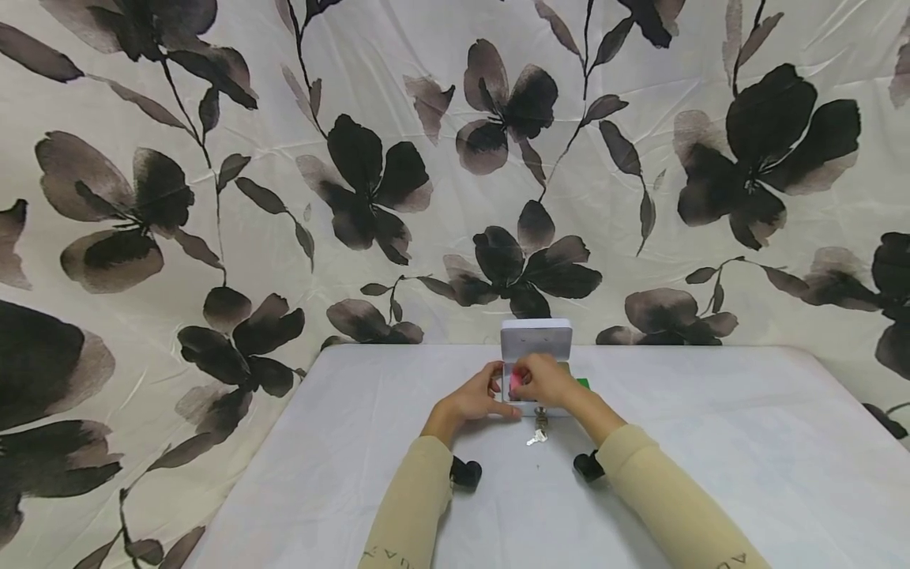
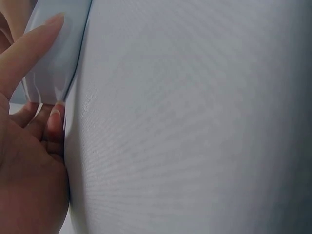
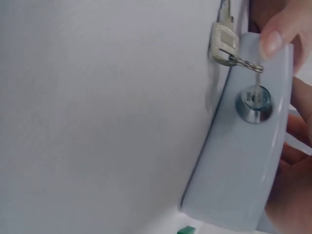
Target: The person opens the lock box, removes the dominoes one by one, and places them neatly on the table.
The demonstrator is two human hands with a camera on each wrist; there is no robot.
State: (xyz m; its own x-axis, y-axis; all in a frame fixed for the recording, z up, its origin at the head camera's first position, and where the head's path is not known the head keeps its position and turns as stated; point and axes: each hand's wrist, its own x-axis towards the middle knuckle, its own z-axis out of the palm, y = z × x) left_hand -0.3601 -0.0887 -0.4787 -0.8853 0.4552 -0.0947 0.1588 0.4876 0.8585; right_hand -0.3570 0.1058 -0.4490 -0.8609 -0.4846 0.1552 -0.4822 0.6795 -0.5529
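A small white-grey lockable metal box point(image 1: 543, 411) stands on the table with its lid point(image 1: 535, 336) raised. My left hand point(image 1: 478, 397) holds the box at its left front corner; in the left wrist view the thumb lies along the front and the fingers point(image 2: 53, 124) touch the side. Over the open box, my right hand point(image 1: 546, 381) pinches a small pink object point(image 1: 515, 382), mostly covered by the fingers, its kind unclear. One key sits in the front lock point(image 3: 254, 108), and a second key point(image 3: 225, 46) hangs from the ring onto the table.
Something green point(image 1: 584, 383) lies by the box's right side, partly hidden by my right arm. White cloth covers the table point(image 1: 711, 442). Behind its far edge hangs a flower-printed curtain point(image 1: 441, 205).
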